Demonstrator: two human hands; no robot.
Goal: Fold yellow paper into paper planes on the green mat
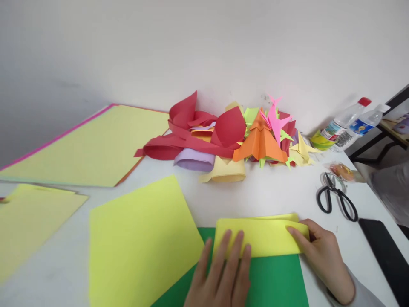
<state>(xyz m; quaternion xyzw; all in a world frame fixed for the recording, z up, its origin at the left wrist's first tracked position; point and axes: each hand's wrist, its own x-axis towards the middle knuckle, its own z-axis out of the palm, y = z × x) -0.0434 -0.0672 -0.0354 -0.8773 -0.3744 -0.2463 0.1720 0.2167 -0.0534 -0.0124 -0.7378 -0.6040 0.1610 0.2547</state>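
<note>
A folded yellow sheet of paper [265, 238] lies over a green sheet [275, 281] in front of me. My left hand [220, 273] rests on its lower left part, fingers stretched out and apart. At the right end, my right hand [322, 251] pinches the folded paper between thumb and fingers. The back layer shows slightly above the front one along the top edge. To the left, a flat yellow sheet [140, 238] partly covers the green one.
Rolled red paper strips [179, 140] and folded paper shapes, including an orange one [260, 140], sit by the wall. Black-handled scissors [335, 196], a black phone-like slab [383, 251] and two plastic bottles [341, 119] are at right. Large pale-yellow sheets [89, 145] lie left.
</note>
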